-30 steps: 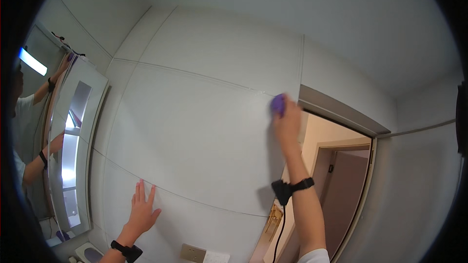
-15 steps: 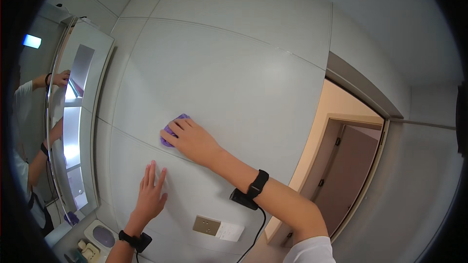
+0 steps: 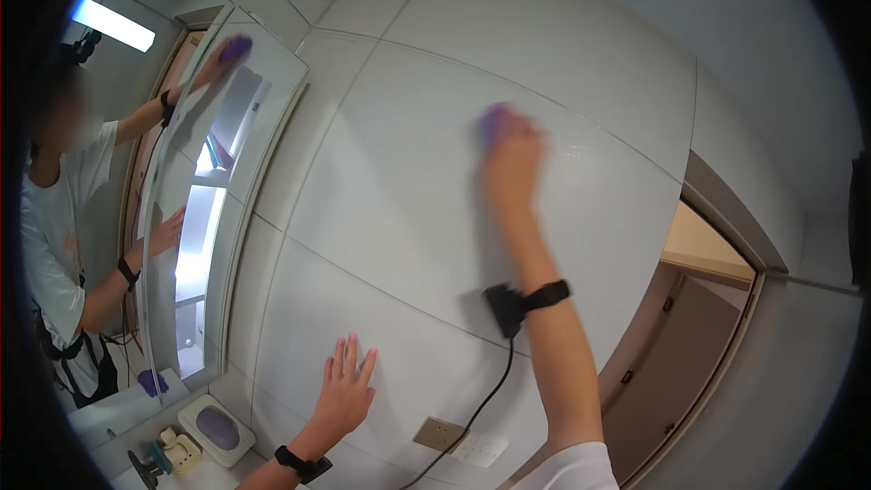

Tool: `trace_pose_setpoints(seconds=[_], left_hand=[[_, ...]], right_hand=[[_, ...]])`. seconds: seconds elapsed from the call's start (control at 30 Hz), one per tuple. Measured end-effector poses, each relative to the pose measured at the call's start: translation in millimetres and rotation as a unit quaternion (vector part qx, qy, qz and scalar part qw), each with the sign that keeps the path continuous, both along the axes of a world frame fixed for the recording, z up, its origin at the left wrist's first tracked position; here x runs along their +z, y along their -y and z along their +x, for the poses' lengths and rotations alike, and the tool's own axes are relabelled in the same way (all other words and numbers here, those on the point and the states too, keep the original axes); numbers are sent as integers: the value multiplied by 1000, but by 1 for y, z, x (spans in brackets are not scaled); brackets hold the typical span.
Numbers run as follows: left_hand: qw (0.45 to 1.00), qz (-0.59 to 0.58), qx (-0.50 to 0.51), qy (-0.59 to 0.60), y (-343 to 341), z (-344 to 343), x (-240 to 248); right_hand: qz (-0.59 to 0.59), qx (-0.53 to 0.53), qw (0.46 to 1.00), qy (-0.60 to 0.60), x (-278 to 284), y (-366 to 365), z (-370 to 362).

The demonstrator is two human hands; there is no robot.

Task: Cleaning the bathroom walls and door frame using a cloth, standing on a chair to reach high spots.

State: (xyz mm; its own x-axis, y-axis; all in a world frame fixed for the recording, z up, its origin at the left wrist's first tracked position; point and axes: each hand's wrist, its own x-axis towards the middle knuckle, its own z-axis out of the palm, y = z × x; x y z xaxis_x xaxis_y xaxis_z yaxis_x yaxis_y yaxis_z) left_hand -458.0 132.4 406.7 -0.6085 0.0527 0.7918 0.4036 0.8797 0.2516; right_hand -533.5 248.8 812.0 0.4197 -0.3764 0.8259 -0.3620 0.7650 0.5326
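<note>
My right hand [image 3: 515, 156], smeared by motion, presses a purple cloth [image 3: 494, 126] against the upper part of a large pale wall tile [image 3: 408, 181]. Its forearm reaches up from the lower edge, with a black band and a small device [image 3: 505, 310] at the wrist. Lower and to the left, my left hand [image 3: 347, 392] rests on the wall with its fingers stretched and spread, holding nothing. A black band [image 3: 302, 466] circles that wrist as well. Most of the cloth is hidden behind the right hand's fingers.
On the left stands a mirror cabinet [image 3: 204, 200] with lit shelves. Below it are a soap-dish-like white tray [image 3: 218, 431] and a purple cloth [image 3: 152, 385]. A socket plate [image 3: 438, 434] sits low on the wall, a black cable [image 3: 490, 390] crossing near it. A doorway [image 3: 689, 327] opens at right.
My right hand has swept the purple cloth up and to the right across the wall. The view has shifted, showing more of the mirror. My left hand remains spread on the wall.
</note>
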Motion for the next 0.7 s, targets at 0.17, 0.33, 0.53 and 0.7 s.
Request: trace_pose_setpoints(seconds=[0.17, 0.33, 0.53, 0.7], left_hand=[[999, 7, 45, 13, -2, -4, 1], [999, 24, 39, 23, 3, -6, -4], [999, -5, 49, 13, 0, 2, -9], [999, -11, 47, 17, -5, 0, -14]], right_hand=[[357, -10, 925, 131, -149, 95, -10], [266, 2, 953, 141, -65, 80, -12], [-203, 9, 979, -11, 67, 31, 2], [-13, 20, 999, -27, 8, 130, -33]])
